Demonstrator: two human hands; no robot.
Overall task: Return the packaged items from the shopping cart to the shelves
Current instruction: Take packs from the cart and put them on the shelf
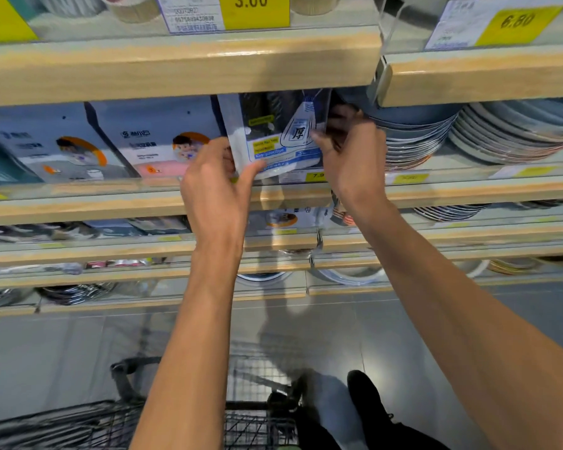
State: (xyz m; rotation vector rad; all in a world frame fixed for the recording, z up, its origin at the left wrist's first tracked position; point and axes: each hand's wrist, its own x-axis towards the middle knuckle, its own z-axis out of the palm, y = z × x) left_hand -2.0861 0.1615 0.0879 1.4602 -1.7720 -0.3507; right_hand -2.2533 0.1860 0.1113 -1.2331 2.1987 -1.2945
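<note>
A flat white, blue and black packaged item (275, 134) stands upright on the second wooden shelf (111, 203), just under the shelf above. My left hand (216, 186) grips its lower left corner. My right hand (351, 154) pinches its right edge. To its left on the same shelf stand similar light blue packages (156, 138) printed with a cartoon child. The wire shopping cart (88, 423) is at the bottom of the view below my forearms; its contents are blurred.
Stacks of grey and white plates (488, 131) fill the shelf to the right of the package. Yellow price tags (254, 9) hang on the shelf edges. Lower shelves hold more packages and dishes. My dark shoe (368, 401) stands on the grey tiled floor beside the cart.
</note>
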